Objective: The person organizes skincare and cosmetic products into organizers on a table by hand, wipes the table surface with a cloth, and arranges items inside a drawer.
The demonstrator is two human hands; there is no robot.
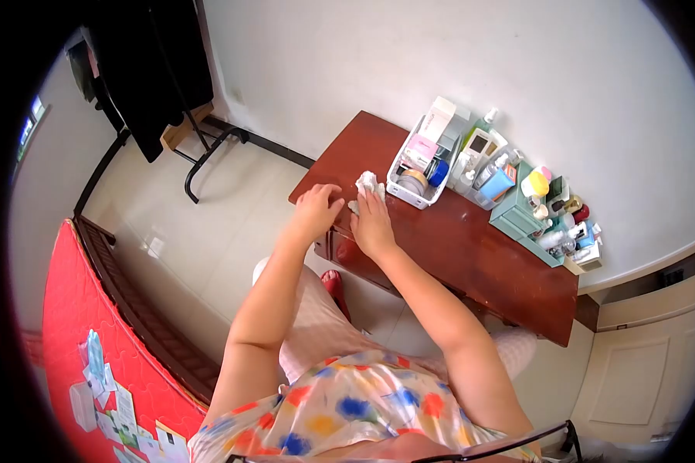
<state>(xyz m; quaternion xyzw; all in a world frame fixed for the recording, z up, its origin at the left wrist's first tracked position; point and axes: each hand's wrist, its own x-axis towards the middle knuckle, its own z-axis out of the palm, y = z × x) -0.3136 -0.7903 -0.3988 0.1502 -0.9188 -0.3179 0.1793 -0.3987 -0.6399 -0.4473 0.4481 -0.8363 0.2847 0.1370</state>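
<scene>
A crumpled white cloth or tissue (pixel 369 183) lies on the reddish-brown wooden tabletop (pixel 448 243), close to its left end. My right hand (pixel 373 226) presses down on it, the fingers bent over its near side. Just to the left, my left hand (pixel 317 211) rests at the table's front edge. Its fingers are spread and hold nothing. Behind the cloth, to the right, stands a white basket (pixel 411 194) filled with boxes, jars and a blue-lidded container.
Bottles crowd the table's back edge beside a green organizer (pixel 513 214) holding cosmetics. A black clothes rack (pixel 201 158) with dark garments stands at left. A red mattress (pixel 77 293) with scattered papers and packets lies at lower left. A pale door (pixel 633 370) is at right.
</scene>
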